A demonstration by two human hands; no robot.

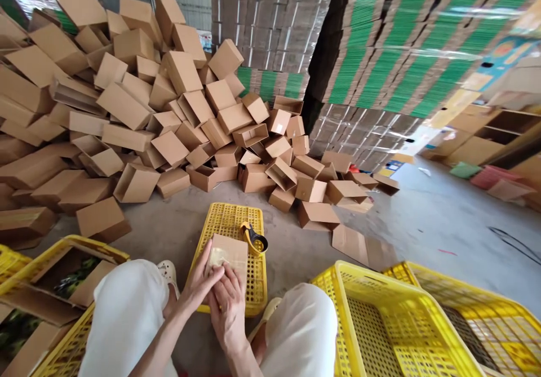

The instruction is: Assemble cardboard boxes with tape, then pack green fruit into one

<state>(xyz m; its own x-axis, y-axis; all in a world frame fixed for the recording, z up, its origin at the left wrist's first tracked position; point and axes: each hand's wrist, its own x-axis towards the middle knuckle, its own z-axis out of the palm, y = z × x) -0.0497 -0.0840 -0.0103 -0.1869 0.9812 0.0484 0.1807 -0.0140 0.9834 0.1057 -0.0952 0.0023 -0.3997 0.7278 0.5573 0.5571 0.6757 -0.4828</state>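
A small cardboard box (237, 247) with shiny clear tape on its face stands over an upturned yellow crate (257, 292). My left hand (198, 287) is closed along the box's left side, its thumb reaching across to my other hand. Against the taped face, near its lower edge, press the bent, close-set fingers of my right hand (228, 304). The fingertips of both hands are partly hidden. On the crate, just right of the box, lies a yellow and black tape dispenser (253, 239).
A large heap of cardboard boxes (127, 106) rises ahead. Behind it stand wrapped stacks of flattened cartons (363, 44). Yellow crates (338, 309) flank my right knee; another crate (114, 247) at my left holds open cartons with dark green contents. A black cable (513, 242) lies on the floor.
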